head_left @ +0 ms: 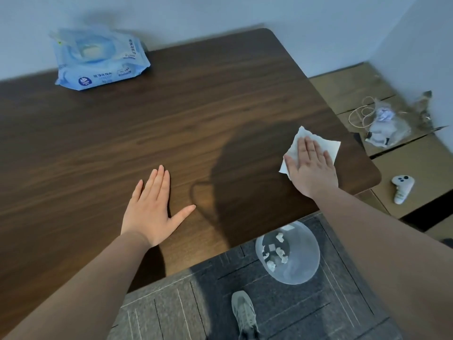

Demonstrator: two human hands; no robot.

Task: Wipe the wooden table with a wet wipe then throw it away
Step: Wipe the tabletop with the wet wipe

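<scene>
A dark wooden table [196, 106] fills most of the head view. My right hand [312, 168] lies flat, fingers together, pressing a white wet wipe [328, 144] onto the table near its right front corner. The wipe shows around the fingers and past the thumb side. My left hand [153, 207] rests palm down on the bare wood near the front edge, thumb spread, holding nothing. A clear plastic bin [297, 256] with several crumpled white wipes inside stands on the floor just in front of the table edge, below my right forearm.
A blue pack of wet wipes [100, 60] lies at the table's far left by the wall. Cardboard [411, 165] on the floor to the right carries a plastic bag [387, 126] and a white controller [402, 187]. A shoe [244, 315] stands on the grey carpet.
</scene>
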